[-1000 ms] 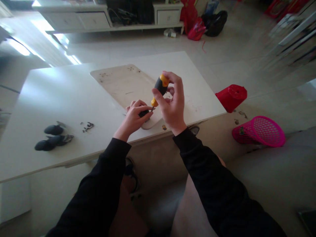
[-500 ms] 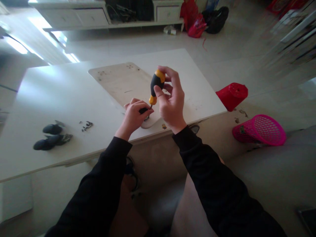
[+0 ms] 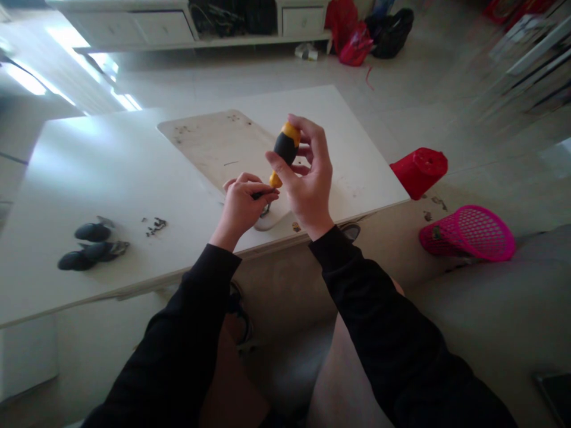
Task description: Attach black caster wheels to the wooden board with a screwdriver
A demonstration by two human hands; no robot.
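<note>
My right hand (image 3: 310,175) grips a yellow and black screwdriver (image 3: 286,145), held tilted with its tip down. My left hand (image 3: 243,205) is closed at the near corner of a pale board (image 3: 207,139), its fingertips close to the screwdriver's shaft. Under those fingers shows part of a black caster (image 3: 257,195) with a bit of metal; most of it is hidden. The screwdriver's tip is hidden by the left fingers. Several black casters (image 3: 91,254) lie at the table's left, beside a small pile of dark screws (image 3: 156,226).
The board lies on a white table (image 3: 357,148); small holes mark its far corners. Off the table's right end are a red bucket (image 3: 422,172) and a pink mesh basket (image 3: 468,233) on the floor. A white cabinet (image 3: 165,27) and bags (image 3: 357,44) stand beyond.
My right thumb has moved left across the screwdriver's handle, and the handle leans slightly more to the right. My left fingers have shifted a little around the shaft.
</note>
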